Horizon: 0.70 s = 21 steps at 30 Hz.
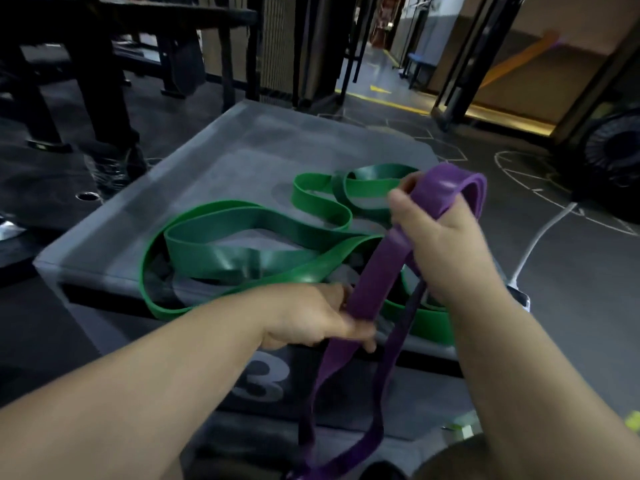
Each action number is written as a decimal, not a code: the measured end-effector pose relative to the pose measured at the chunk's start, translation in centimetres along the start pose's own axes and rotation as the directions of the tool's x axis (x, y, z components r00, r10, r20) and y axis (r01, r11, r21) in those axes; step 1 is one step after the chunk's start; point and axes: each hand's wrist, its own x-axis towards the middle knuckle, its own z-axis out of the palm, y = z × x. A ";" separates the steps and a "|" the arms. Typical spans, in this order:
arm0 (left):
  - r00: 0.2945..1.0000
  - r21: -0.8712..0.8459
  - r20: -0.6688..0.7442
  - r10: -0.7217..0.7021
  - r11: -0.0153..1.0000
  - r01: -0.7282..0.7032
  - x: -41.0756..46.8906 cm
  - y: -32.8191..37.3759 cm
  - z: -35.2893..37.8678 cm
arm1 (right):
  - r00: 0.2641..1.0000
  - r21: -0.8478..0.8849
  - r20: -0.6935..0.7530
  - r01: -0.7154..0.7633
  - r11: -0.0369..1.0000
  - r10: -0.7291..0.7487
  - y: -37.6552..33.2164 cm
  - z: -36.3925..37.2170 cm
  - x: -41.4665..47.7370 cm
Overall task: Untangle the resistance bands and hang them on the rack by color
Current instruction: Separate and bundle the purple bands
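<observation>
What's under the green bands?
The green bands lie on the grey box; its top shows through their loops. At the near right, the purple band, left hand and right hand cover them, so nothing under there can be seen.

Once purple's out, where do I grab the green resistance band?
Take the green resistance band at its near-left bend, coming from above on the left. There it stands on edge on the grey plyo box, away from the green crossings farther right and the purple resistance band, so fingers can likely pinch its flat faces.
</observation>
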 end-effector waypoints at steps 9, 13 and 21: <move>0.906 -0.214 -0.361 0.220 0.927 -0.310 -2.9 2.0 -2.7 | 0.946 0.255 0.319 -0.148 0.956 0.061 1.0 -2.3 -0.1; 0.771 -0.304 -0.465 0.436 0.739 -0.601 -4.2 3.3 -3.0 | 0.831 0.197 0.547 -0.250 0.948 0.105 1.0 -1.1 -1.9; 0.695 -0.269 -0.483 0.533 0.665 -0.697 -5.4 3.6 -3.8 | 0.661 0.181 0.726 -0.449 0.875 0.189 1.3 0.8 -3.9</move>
